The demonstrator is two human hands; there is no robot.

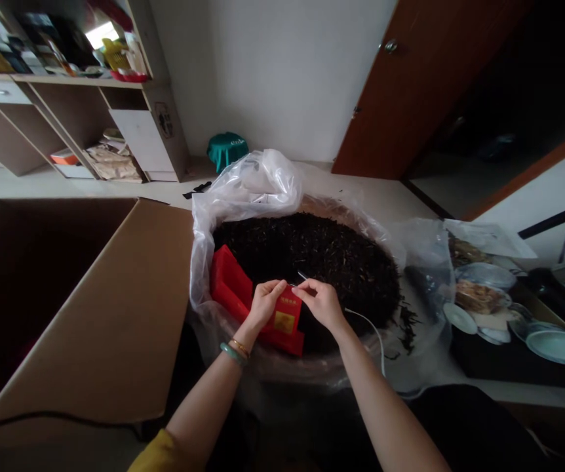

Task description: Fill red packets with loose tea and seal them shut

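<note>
A small red packet [287,311] with gold print and a gold square is upright in front of me. My left hand [264,303] grips its left side, the thumb at the top edge. With closed fingertips, my right hand [319,301] pinches the packet's top right corner. A thin pale strip [303,275] sticks out just above those fingers; I cannot make out what it is. Below and behind both hands lies a heap of dark dried leaves [322,246], like loose tea, in a container lined with a clear plastic bag [267,177]. More red packets [231,282] rest at its left side.
On the left stands an open cardboard box [130,314]. A white cord [375,334] runs along the bag's near right side. To the right are bagged dried goods [479,295] and a pale oval lid [560,346]. A green-covered stool [227,151] stands by the wall.
</note>
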